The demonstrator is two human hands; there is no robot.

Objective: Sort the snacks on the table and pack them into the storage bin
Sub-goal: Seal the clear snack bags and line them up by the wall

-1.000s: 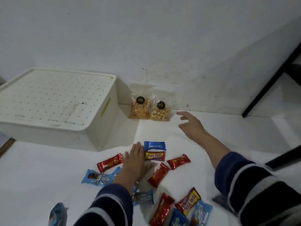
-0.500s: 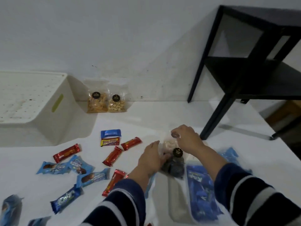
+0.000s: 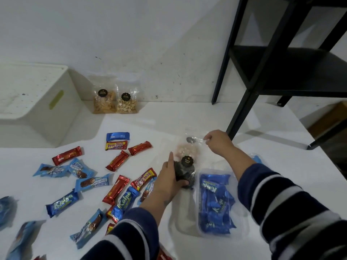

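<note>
Legible markings, placed from your left hand [image 3: 170, 182]. "beng-beng" reads on the red-and-yellow wrapper [image 3: 144, 178] just left of it, and again, upside down, on the yellow wrapper [image 3: 116, 145] farther up-left. "Kalpa" reads on the blue bar [image 3: 125, 200] just below-left of that hand, on the blue bar [image 3: 62, 204] well to its left, and on the blue packs in the clear tray [image 3: 216, 205] to its right (lettering turned sideways). Black round stickers carry print too small to read.

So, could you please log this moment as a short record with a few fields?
left hand: grips bag of dark round snacks
right hand: pinches clear bag of pale snacks
storage bin: lid on, far left
bags by wall: two, side by side
loose bars: scattered on table
</note>
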